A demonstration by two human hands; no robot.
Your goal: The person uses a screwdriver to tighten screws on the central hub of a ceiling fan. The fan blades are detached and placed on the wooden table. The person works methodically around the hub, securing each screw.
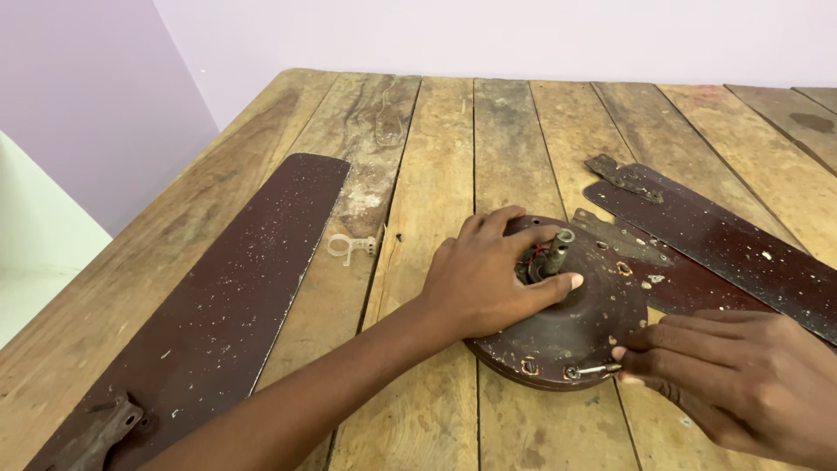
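Observation:
A round dark-brown fan motor housing (580, 327) lies on the wooden table (436, 157), its metal shaft (556, 252) pointing up. My left hand (488, 275) rests flat on the housing's left side, thumb and fingers around the shaft's base. My right hand (741, 375) pinches a small screw (595, 371) at the housing's front rim. Two dark fan blades (715, 240) lie overlapped at the right, one reaching under the housing's edge.
A third long dark blade (235, 288) with a rusty bracket (96, 432) lies along the left of the table. A small pale clip (350, 247) sits between it and the housing. Lilac walls stand behind the table.

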